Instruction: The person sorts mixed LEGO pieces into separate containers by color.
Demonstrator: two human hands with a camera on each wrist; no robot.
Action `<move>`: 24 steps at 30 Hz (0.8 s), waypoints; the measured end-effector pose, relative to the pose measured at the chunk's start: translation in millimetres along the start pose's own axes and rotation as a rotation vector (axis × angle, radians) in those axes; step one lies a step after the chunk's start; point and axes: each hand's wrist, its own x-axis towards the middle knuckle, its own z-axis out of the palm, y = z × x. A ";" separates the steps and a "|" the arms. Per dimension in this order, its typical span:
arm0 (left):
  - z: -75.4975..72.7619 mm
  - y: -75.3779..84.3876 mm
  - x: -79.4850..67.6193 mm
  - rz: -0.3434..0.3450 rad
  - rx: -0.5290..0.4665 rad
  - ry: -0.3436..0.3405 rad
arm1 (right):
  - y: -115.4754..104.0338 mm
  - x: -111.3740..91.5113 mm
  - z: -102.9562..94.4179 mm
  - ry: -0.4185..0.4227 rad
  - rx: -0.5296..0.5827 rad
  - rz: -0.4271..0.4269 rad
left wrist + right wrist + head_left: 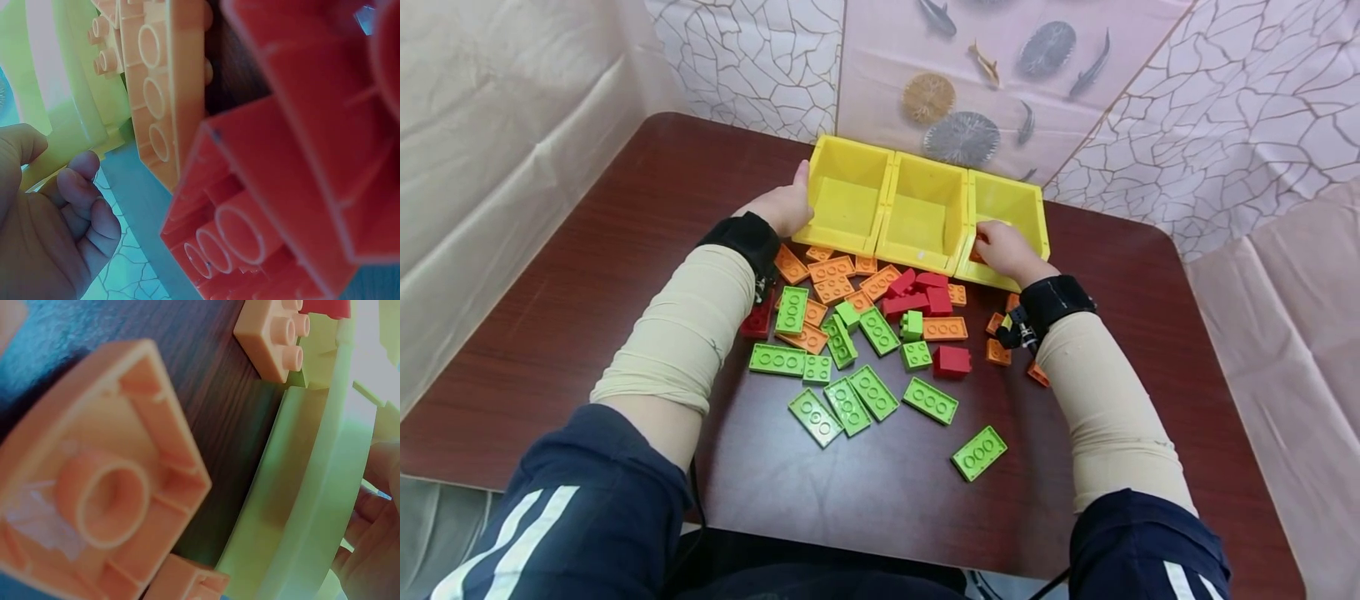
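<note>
A yellow three-compartment bin [880, 246] stands at the back of the table. My left hand [782, 207] grips its left end wall, thumb pointing up along the outside; the left wrist view shows the curled fingers [80, 187] at the bin's corner. Into the right compartment reaches my right hand [1006, 250], its fingers bent down around an orange brick [977, 252] that mostly hides beneath them. From the right wrist, the bin's front wall [312, 487] covers part of that hand.
Before the bin lie loose green bricks [847, 406], orange bricks [832, 289] and red bricks [952, 362]. A few more orange bricks [997, 352] sit under my right wrist. One green brick [979, 453] lies nearer the front edge. Patterned cloth [752, 67] hangs behind the table.
</note>
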 end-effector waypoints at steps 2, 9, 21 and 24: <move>0.5 0.5 -0.6 -0.002 0.004 0.002 | -0.4 -2.1 -1.0 0.002 -0.001 -0.002; 1.0 1.7 -4.9 -0.025 -0.028 -0.005 | -1.5 -11.8 -6.9 -0.013 0.021 0.002; -2.8 -0.3 -4.6 0.009 0.030 -0.031 | -0.3 -63.9 -12.6 0.008 0.012 -0.029; -3.5 0.0 -3.8 -0.001 0.031 -0.036 | -0.3 -80.0 -12.3 0.009 0.008 -0.027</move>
